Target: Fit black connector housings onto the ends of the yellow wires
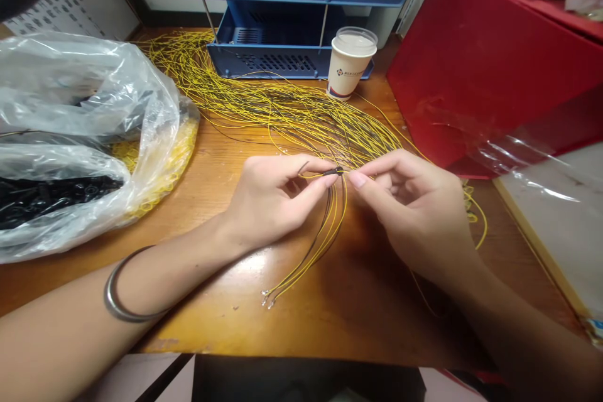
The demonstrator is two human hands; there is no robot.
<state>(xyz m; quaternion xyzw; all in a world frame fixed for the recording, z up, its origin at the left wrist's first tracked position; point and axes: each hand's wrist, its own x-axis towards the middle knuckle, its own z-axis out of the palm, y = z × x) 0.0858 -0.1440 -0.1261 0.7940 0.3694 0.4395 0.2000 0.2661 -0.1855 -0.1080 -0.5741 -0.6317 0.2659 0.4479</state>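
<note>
Between finger and thumb, my left hand point(277, 191) pinches a small black connector point(335, 171). My right hand point(414, 201) is closed in a pinch just right of it, on a thin yellow wire whose end is hidden by the fingertips. Several yellow and black wires point(325, 232) hang below the connector toward me, with shiny metal terminals point(268, 301) at their ends on the table. Behind both hands lies a long loose bundle of yellow and black wires point(282, 107).
At left, a clear plastic bag point(155, 94) holds small black parts point(56, 198) and yellow wires. A lidded paper cup point(347, 69) stands by a blue desk rack point(268, 59) at the back. The red box point(475, 63) is at right, on the wooden table point(207, 301).
</note>
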